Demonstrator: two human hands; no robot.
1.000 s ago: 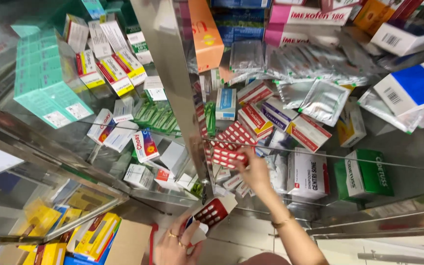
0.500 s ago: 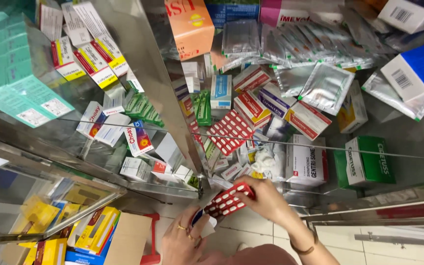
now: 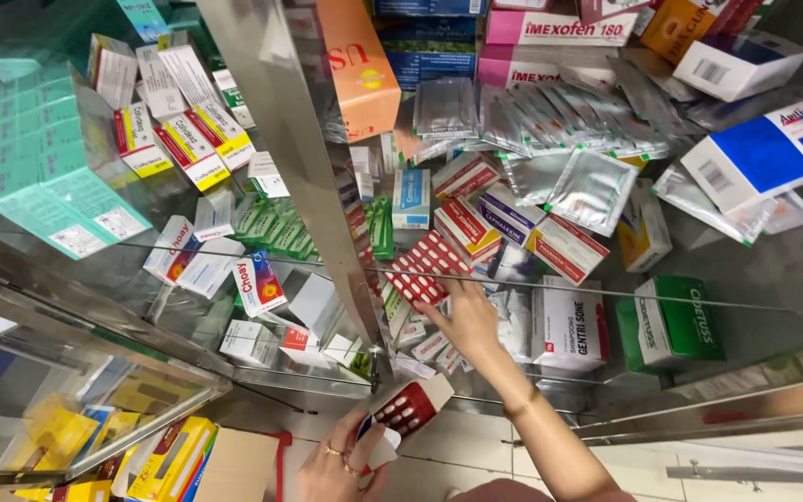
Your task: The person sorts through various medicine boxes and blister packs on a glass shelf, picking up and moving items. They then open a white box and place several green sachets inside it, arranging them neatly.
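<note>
My right hand reaches up into the glass cabinet, and its fingertips pinch the lower edge of a red blister pack lying on a pile of the same packs. Lower down, in front of the cabinet, my left hand holds a small white-and-red box with its end open. A red blister strip shows inside it. Rings are on the left hand's fingers.
A slanted metal post divides the cabinet. Left of it are teal boxes and small white cartons. On the right are silver foil sachets, a green box and a blue-and-white box. Yellow cartons fill a lower shelf.
My right hand was down by the box in my left hand with a red blister pack. It has gone back up to the pile on the shelf.
</note>
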